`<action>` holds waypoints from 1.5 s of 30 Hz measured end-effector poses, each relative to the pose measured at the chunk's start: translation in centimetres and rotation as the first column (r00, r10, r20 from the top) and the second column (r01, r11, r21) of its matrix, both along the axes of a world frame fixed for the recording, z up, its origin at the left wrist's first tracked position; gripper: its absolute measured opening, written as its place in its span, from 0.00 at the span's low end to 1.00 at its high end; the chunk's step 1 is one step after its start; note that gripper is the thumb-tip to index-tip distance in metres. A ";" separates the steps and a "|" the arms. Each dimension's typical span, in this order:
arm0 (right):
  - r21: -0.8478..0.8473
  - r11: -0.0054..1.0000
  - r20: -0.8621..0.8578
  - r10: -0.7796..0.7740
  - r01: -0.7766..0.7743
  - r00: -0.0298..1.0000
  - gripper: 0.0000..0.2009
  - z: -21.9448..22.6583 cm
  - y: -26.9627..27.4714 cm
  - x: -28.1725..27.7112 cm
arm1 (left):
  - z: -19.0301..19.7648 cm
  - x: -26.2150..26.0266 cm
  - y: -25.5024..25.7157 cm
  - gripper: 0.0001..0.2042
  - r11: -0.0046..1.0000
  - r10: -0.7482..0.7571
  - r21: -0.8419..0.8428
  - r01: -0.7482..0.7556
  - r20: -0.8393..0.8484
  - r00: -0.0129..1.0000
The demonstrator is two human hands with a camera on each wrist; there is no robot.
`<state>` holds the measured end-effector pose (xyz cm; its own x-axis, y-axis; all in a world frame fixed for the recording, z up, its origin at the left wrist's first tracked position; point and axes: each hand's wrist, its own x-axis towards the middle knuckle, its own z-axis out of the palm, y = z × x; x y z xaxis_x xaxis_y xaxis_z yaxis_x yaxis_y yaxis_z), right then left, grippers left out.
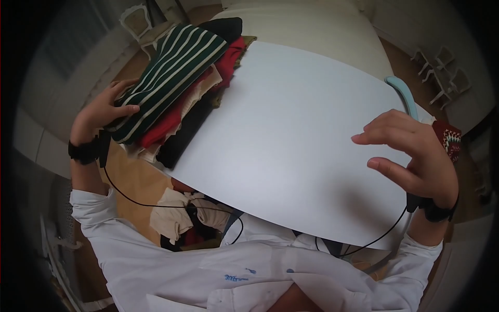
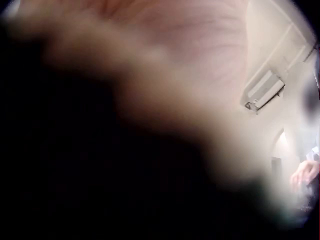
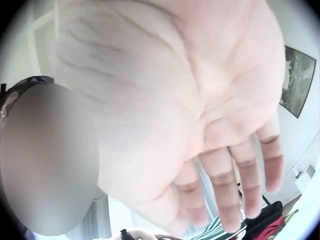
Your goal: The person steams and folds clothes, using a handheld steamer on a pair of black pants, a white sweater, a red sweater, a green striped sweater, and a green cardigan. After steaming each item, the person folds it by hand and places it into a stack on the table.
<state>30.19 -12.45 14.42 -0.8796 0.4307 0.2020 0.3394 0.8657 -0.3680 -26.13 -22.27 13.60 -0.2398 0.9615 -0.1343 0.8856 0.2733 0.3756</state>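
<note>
A dark green knit with white stripes (image 1: pixel 174 73) lies folded on top of a stack of clothes at the left end of the white board. My left hand (image 1: pixel 104 109) rests at the near left edge of this striped knit, its thumb lying on the cloth and its fingers spread along the edge. Most of the left wrist view is dark and blurred. Over the right part of the board hovers my right hand (image 1: pixel 410 151), thumb and fingers apart, nothing in it. Its bare palm (image 3: pixel 150 100) fills the right wrist view.
Red cloth (image 1: pixel 228 62), cream cloth and black cloth (image 1: pixel 189 130) make up the stack below. At the white board's (image 1: pixel 291 130) right edge are a light blue curved piece (image 1: pixel 403 93) and a dark red patterned cloth (image 1: pixel 451 143). Beige cloth (image 1: pixel 171 213) lies below the board's front edge.
</note>
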 end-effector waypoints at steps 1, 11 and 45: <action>-0.002 1.000 0.004 -0.001 0.001 1.000 0.15 0.0 -0.2 -0.2 | 0.5 1.3 -0.5 0.45 0.998 -0.055 0.016 0.057 -0.123 0.991; -0.070 0.993 -0.029 0.089 -0.091 0.996 0.17 -1.8 0.5 0.5 | -4.7 6.4 -5.6 0.56 0.978 -0.036 0.187 0.090 -0.274 0.961; -0.909 0.414 -0.143 -0.415 0.046 0.899 0.22 -13.8 8.4 -7.6 | -9.4 21.2 0.4 0.24 0.659 -0.592 0.427 0.619 -0.213 0.777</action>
<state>22.63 -4.05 0.63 -0.6823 0.7070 -0.1863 0.1845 -0.0801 -0.9796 -4.97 -21.91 4.17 0.4236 0.8380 0.3440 0.8154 -0.5182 0.2582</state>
